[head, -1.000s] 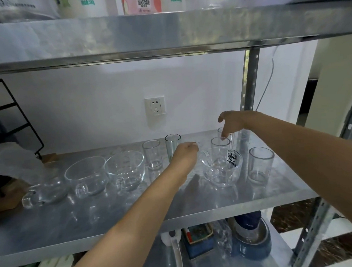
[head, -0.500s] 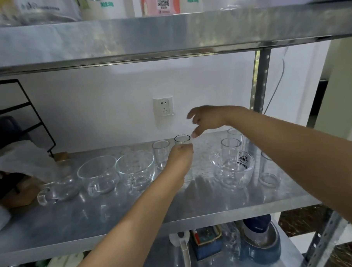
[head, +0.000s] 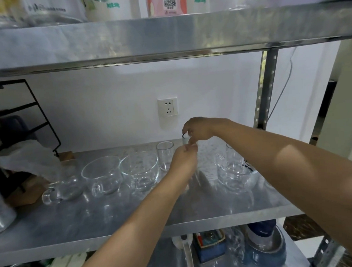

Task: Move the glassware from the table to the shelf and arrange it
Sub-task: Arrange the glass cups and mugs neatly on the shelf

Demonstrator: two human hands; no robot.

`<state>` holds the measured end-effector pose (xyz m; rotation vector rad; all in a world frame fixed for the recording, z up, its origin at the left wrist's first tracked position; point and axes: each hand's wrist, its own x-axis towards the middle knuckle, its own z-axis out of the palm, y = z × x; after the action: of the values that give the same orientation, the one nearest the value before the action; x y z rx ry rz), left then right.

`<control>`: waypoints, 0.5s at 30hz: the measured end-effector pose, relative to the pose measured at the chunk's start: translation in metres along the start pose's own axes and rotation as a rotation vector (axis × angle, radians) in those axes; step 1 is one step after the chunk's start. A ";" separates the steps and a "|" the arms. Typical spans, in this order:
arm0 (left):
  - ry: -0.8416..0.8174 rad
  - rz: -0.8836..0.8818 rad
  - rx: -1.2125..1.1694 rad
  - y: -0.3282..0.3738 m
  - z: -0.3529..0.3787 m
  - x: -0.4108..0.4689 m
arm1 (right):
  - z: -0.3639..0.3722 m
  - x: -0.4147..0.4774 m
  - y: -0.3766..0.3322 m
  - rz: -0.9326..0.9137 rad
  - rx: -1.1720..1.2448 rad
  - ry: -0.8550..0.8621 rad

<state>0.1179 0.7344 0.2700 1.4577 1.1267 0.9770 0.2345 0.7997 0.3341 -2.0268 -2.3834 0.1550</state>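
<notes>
Tall glass [head: 185, 140]: on the middle shelf [head: 134, 222] toward the back, just right of the short tumbler [head: 165, 156]; mostly hidden, only the rim end showing.
Left hand [head: 183, 160]: fingers curled round the glass body from the front.
Right hand [head: 200, 129]: fingers pinched on the rim from above.
Neighbours: two handled glass bowls [head: 101, 177] left of the tumbler, printed mug [head: 233, 171] to the right, all standing close.
Risk: probably a knock against the tumbler, caused by sliding the tall glass sideways with the view blocked by both hands; also a tip-over, since narrow and tall on smooth metal.
Change: a second ago the right hand reached far right over the back glasses; half a second ago spread above the rim; now down on it. Left hand unchanged on the glass.
</notes>
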 end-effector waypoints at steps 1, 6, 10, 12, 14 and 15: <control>-0.001 0.019 0.013 0.003 0.002 0.000 | -0.003 -0.003 0.005 0.033 0.008 0.021; 0.003 0.004 -0.002 0.009 0.012 0.010 | -0.019 -0.022 0.041 0.224 0.017 0.041; -0.003 -0.045 -0.019 0.001 0.024 0.014 | -0.014 -0.030 0.067 0.297 -0.008 -0.005; -0.022 -0.041 -0.019 -0.002 0.028 0.014 | -0.011 -0.032 0.071 0.301 -0.014 -0.014; -0.021 -0.034 -0.020 -0.002 0.029 0.014 | -0.011 -0.032 0.071 0.297 -0.014 -0.015; -0.019 -0.039 -0.024 -0.002 0.029 0.014 | -0.011 -0.030 0.070 0.296 -0.009 -0.016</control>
<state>0.1486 0.7418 0.2635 1.4183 1.1221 0.9446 0.3095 0.7817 0.3407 -2.3797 -2.0808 0.1632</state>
